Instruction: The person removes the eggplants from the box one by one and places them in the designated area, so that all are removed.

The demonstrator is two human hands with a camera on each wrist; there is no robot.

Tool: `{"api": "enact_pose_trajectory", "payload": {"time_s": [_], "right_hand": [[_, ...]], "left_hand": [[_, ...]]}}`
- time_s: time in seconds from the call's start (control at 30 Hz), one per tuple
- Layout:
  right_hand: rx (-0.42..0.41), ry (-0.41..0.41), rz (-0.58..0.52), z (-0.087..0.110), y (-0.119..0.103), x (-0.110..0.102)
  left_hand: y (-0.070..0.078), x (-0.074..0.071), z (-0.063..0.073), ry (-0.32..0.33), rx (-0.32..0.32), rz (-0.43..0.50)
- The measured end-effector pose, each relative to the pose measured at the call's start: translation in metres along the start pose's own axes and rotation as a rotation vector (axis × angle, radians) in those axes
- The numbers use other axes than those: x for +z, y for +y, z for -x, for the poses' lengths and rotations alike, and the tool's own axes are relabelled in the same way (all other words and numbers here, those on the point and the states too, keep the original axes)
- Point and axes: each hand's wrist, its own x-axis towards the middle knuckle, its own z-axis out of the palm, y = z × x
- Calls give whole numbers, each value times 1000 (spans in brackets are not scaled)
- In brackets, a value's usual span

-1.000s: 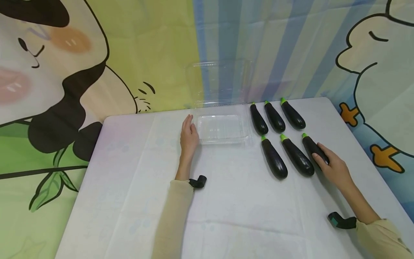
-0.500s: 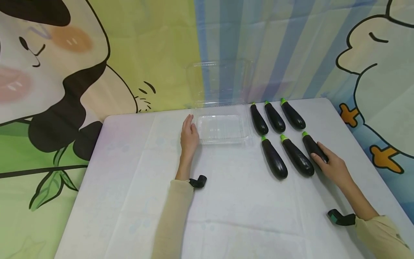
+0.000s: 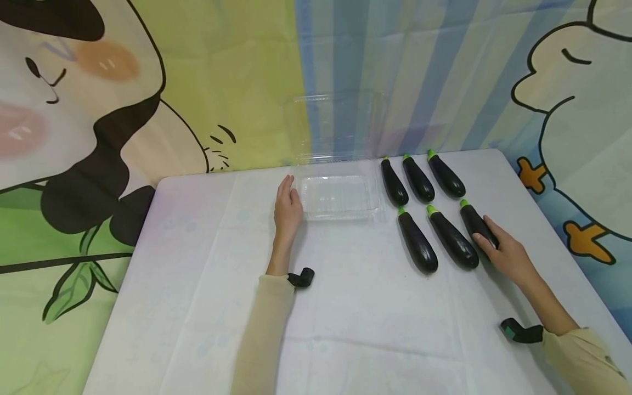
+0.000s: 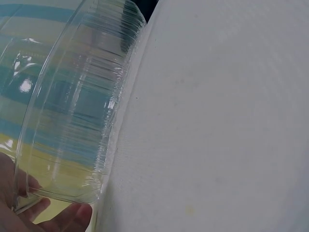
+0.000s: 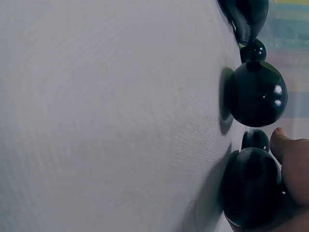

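Several dark purple eggplants with green stems lie in two rows on the table's right side; one front-row eggplant [image 3: 454, 238] is beside my right hand. My right hand [image 3: 508, 252] grips the rightmost front eggplant [image 3: 476, 222] near its thick end, thumb on one side and fingers on the other. In the right wrist view this eggplant's round end [image 5: 251, 188] is close to the camera. Left of the rows stands a clear plastic box [image 3: 340, 215] with its lid raised. My left hand [image 3: 288, 211] holds its left wall, thumb at the rim and fingers outside.
A white cloth covers the table [image 3: 345, 307]. The raised clear lid [image 3: 336, 99] stands before a printed curtain [image 3: 247, 82] at the table's far edge. A black camera [image 3: 302, 277] sits on the left wrist, another camera [image 3: 520, 332] on the right.
My right hand and the eggplant in it have shifted very slightly toward the far left. My left hand and the clear box stay as they were.
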Motion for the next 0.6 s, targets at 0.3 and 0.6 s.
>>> {"api": "enact_pose_trajectory", "payload": {"time_s": [0.3, 0.6], "right_hand": [[-14, 58, -33, 3, -1, -3], [-106, 168, -53, -3, -16, -12]], "left_hand": [[11, -10, 4, -69, -23, -49], [31, -48, 10, -193, -16, -223]]}}
